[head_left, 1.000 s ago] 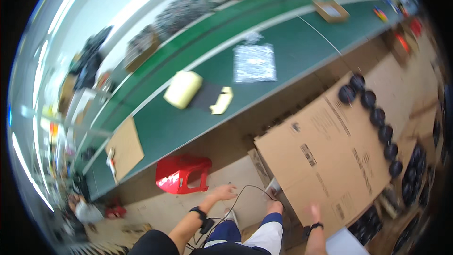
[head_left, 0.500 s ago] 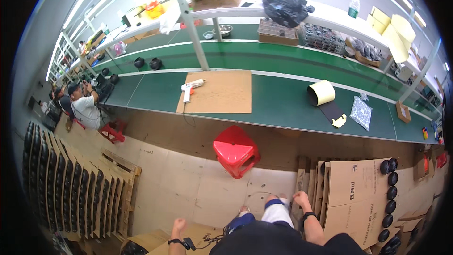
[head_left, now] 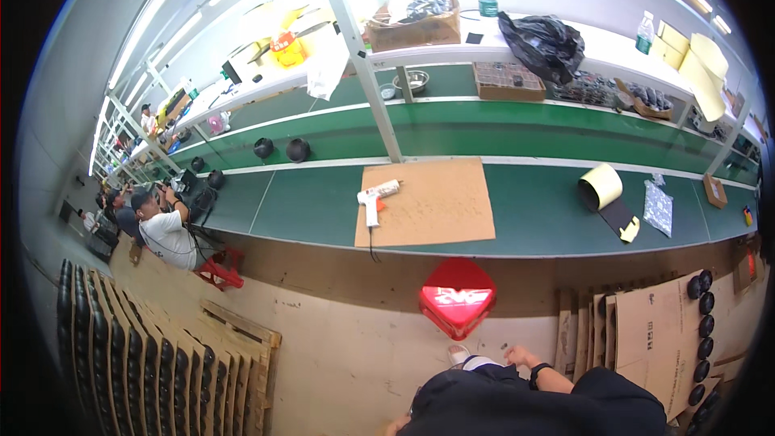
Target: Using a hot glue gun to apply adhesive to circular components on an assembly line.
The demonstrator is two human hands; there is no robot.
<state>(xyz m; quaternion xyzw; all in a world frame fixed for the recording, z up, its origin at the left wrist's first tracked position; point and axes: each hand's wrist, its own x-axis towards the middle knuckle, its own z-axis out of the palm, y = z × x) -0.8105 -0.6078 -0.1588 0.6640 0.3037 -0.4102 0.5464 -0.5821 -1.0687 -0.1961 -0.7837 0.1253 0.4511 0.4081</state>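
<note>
right hand [head_left: 517, 354]: empty, fingers loosely spread, hanging low in front of the body; dark band on the wrist. Touching nothing.
left hand: only a sliver at the bottom edge near the dark clothing; can't tell whether it is apart or closed.
nearest things: flat cardboard sheets [head_left: 646, 335] standing on edge just right of the right hand; red stool [head_left: 457, 297] just ahead of it on the floor.
cardboard handling: likely light and stiff across the flutes, but big sheets will flex and catch air. Best taken at the two long side edges, or top edge plus one side. Corners crush easily, faces are smooth, so pinch rather than press flat.
stool handling: moulded plastic, probably light and rigid; seat rim is the obvious hold.
black round parts [head_left: 701, 331]: row of them along the right side of the cardboard, close enough to get knocked if a sheet swings out.
surface [head_left: 307, 206]: long green bench beyond the stool. On it a cardboard mat [head_left: 428, 203] with a white glue gun [head_left: 377, 194] at its left edge, cord dropping over the front lip; a yellow roll [head_left: 601, 186] further right.
room: bare floor left of the stool is open. Racks of dark parts [head_left: 121, 347] line the far left. A seated person [head_left: 165, 230] works at the bench, well apart.
</note>
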